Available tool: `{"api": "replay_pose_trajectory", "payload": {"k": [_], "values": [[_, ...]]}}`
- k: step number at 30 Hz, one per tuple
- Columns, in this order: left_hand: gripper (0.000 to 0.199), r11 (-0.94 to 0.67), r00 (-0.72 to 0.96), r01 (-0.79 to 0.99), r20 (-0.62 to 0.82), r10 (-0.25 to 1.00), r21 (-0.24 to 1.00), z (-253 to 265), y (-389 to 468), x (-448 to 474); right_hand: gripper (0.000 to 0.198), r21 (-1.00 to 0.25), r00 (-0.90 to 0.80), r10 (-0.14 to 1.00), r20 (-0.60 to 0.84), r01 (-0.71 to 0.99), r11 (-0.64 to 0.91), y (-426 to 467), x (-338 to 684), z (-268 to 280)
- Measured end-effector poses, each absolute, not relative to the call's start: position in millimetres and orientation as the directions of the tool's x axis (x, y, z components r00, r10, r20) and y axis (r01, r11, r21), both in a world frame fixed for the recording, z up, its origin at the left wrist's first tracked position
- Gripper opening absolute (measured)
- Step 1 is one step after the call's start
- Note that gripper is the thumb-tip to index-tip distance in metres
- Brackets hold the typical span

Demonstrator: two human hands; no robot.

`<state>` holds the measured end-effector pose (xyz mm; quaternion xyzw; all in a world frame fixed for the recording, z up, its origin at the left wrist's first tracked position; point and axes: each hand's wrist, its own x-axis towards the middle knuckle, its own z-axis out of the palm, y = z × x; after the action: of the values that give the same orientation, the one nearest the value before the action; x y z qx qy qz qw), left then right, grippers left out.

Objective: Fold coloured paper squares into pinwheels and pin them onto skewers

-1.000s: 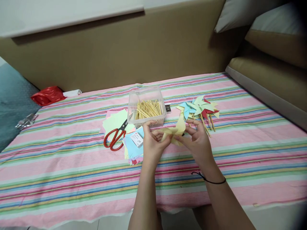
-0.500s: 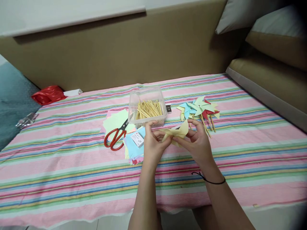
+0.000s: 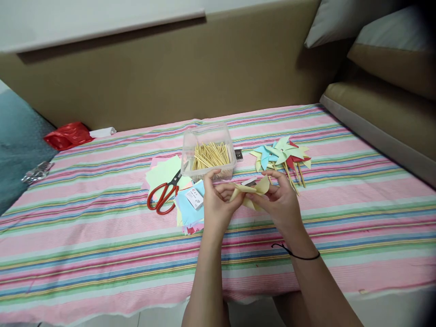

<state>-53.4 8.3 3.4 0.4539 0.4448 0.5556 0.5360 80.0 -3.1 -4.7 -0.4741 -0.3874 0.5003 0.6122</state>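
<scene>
A pale yellow paper pinwheel (image 3: 261, 186), its blades curled, is pinched between both hands above the striped cloth. My left hand (image 3: 220, 200) is closed on its left side, the thumb pressing near the middle. On its other side my right hand (image 3: 279, 200) grips the paper between thumb and fingers; the thumbs almost meet. A small grey-white item (image 3: 248, 181) shows behind the paper; I cannot make out what it is. Just beyond my left hand stands a clear plastic box (image 3: 190, 150) holding many thin wooden sticks (image 3: 211, 155).
Red-handled scissors (image 3: 163, 196) lie across pale green paper sheets (image 3: 166, 168). A small white box (image 3: 195, 198) rests on blue sheets (image 3: 184, 210). Several finished pinwheels (image 3: 282, 151) on sticks lie to the right. A red plastic bag (image 3: 70, 135) sits at the far left.
The yellow paper has tilted slightly in my fingers, and its right blade sits lower. More of the grey-white item behind it shows. Both hands keep their pinch.
</scene>
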Motion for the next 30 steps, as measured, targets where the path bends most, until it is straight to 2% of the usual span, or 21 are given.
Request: {"api": "replay_pose_trajectory", "payload": {"k": [9, 16, 22, 30], "values": [[0.059, -0.041, 0.009, -0.169, 0.043, 0.999, 0.985, 2.1, 7.4, -55.5, 0.062, -0.960, 0.182, 0.983, -0.030, -0.279, 0.023, -4.9, 80.6, -2.8], [0.056, -0.039, 0.037, -0.204, 0.048, 0.998, 0.978, 2.6, 8.0, -55.5, 0.064, -0.975, 0.200, 0.980, 0.000, -0.219, 0.045, -3.9, 83.2, -7.9], [0.061, -0.033, 0.004, -0.192, 0.034, 0.999, 0.981, 3.8, 8.2, -55.6, 0.072, -0.969, 0.186, 0.982, -0.012, -0.246, 0.035, -2.2, 81.9, -8.1], [0.070, -0.008, 0.018, -0.213, 0.012, 1.000, 0.977, 6.3, 10.5, -58.8, 0.072, -0.964, 0.127, 0.990, -0.053, -0.264, -0.018, -1.9, 83.5, -9.5]]}}
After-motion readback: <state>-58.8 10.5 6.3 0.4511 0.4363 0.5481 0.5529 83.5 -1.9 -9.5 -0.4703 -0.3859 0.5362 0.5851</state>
